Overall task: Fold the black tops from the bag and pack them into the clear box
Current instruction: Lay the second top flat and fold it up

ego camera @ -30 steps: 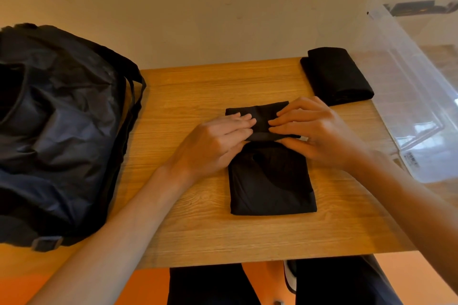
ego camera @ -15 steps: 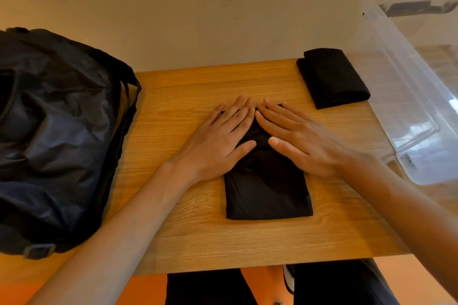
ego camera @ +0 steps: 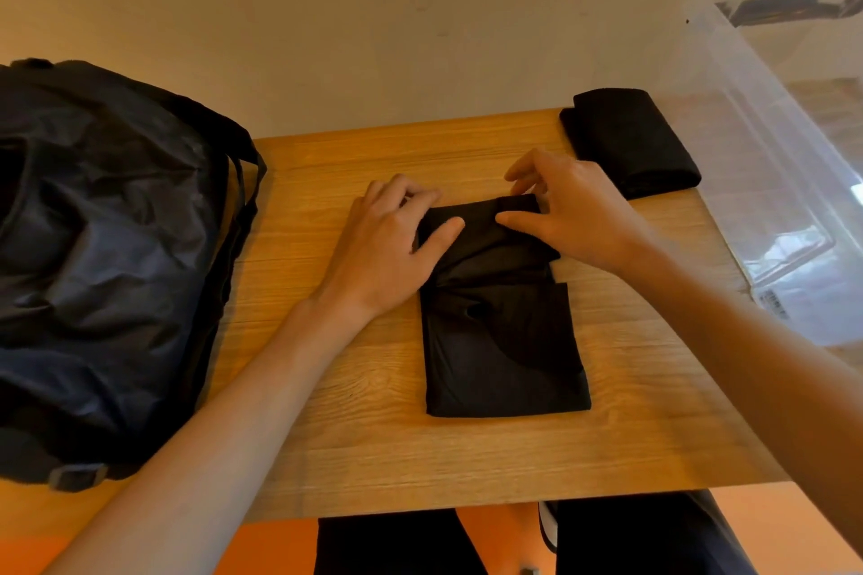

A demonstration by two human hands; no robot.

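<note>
L hand point(ego camera: 387, 243) pinches the far-left corner of the top point(ego camera: 502, 341); fingers curled over the far edge, thumb laid flat on the cloth. R hand point(ego camera: 576, 212) pinches the far-right corner the same way; thumb on the fabric, other fingers bent round behind the edge, tips partly hidden. Thumbs point at each other w/ a short stretch of black cloth between; that far edge is bunched into a low ridge, creases running back from it.

Top lies mid-table point(ego camera: 350, 444) as a long folded strip; near end flat + square, close to the near edge but not over it; a step on the R side shows one layer sitting narrower than the one under it.

2nd top point(ego camera: 630, 145) is a compact folded bundle at the far-R corner; apart from the R hand, just beside the box point(ego camera: 766, 182); touching or not, can't tell. Box is clear plastic along the R side; barcode label at its near end; nothing black seen inside.

Bag point(ego camera: 107, 247) is big, black + crumpled, filling the L end of the table; strap hangs down its R side, grey buckle at the near corner; well apart from the L hand.

Plain wall point(ego camera: 373, 14) behind; legs point(ego camera: 644, 537) in dark trousers under the near edge; orange floor point(ego camera: 266, 546).
</note>
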